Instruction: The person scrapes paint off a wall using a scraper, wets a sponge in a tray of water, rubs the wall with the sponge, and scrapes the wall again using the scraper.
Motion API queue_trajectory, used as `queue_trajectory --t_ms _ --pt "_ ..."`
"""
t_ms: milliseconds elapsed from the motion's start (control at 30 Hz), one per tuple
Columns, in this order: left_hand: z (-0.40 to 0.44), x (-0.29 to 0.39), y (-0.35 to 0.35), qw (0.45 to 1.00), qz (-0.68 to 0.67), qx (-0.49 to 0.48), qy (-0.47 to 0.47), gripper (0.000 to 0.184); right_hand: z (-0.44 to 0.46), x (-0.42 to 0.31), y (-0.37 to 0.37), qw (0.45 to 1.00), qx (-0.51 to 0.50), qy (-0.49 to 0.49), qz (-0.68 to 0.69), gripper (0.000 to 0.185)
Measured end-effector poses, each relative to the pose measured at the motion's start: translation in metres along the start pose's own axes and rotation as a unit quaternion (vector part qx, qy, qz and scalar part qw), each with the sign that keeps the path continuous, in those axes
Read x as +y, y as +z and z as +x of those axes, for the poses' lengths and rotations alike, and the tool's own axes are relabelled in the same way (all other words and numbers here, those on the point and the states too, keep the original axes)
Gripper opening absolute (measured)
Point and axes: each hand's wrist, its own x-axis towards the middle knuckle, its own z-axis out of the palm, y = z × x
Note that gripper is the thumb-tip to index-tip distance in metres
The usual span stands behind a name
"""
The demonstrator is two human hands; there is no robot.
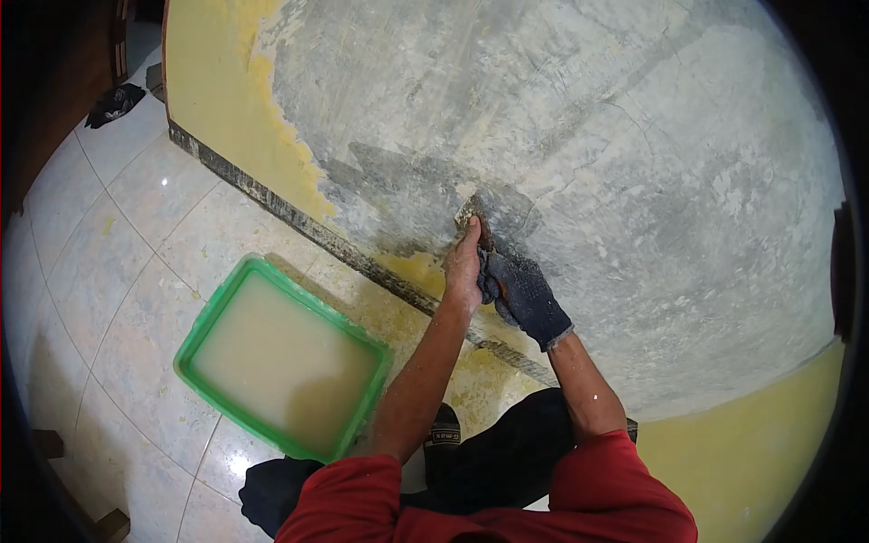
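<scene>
A scraper with a flat blade lies against the grey, scraped wall. My right hand, in a dark glove, is closed round its handle. Bare and pressed along the scraper's near side, my left hand has its thumb pointing up towards the blade; its other fingers are mostly hidden. A darker, damp-looking patch spreads on the wall around the blade. Yellow paint remains on the wall at the upper left, with a small yellow area just below my hands.
A green basin of cloudy water stands on the tiled floor, left of my legs. A dark skirting strip runs along the wall's foot. Yellowish scrapings dot the floor. A black bag lies at the upper left.
</scene>
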Motion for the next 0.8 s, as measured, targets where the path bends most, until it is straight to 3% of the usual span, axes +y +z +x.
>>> queue_trajectory --t_ms 100,167,267,333,500,533,600,700,800 --pt "-0.005 0.0 0.002 1.0 -0.004 0.007 0.002 0.081 -0.002 -0.003 0.001 1.0 0.002 -0.001 0.013 0.022" --pt "-0.011 0.003 0.006 1.0 -0.005 0.01 0.003 0.08 0.0 0.005 0.005 0.993 0.048 -0.079 -0.074 0.024" --pt "-0.016 0.008 0.01 1.0 -0.007 -0.007 0.0 0.075 -0.001 0.01 0.009 0.997 0.055 -0.054 -0.02 0.023" --pt "-0.017 0.008 0.008 0.998 -0.058 -0.032 -0.021 0.049 -0.002 0.005 0.007 0.994 0.062 -0.079 -0.032 0.018" --pt "-0.016 0.005 0.011 0.999 -0.045 -0.003 -0.013 0.047 -0.001 0.006 0.008 0.989 0.075 -0.109 -0.059 0.014" --pt "-0.01 0.003 0.009 0.999 -0.044 0.03 -0.013 0.047 -0.002 0.004 0.009 0.997 0.057 -0.035 0.048 0.019" --pt "-0.018 0.01 0.014 0.998 -0.059 -0.009 -0.015 0.047 -0.002 0.006 0.007 0.987 0.036 0.043 0.151 0.025" --pt "-0.02 0.005 0.013 0.997 -0.073 -0.029 -0.015 0.047 -0.003 0.008 0.008 0.994 0.041 -0.019 0.104 0.03" --pt "-0.013 0.007 0.011 0.999 -0.051 0.002 0.004 0.052 0.002 0.005 0.01 0.982 0.035 0.059 0.174 0.03"
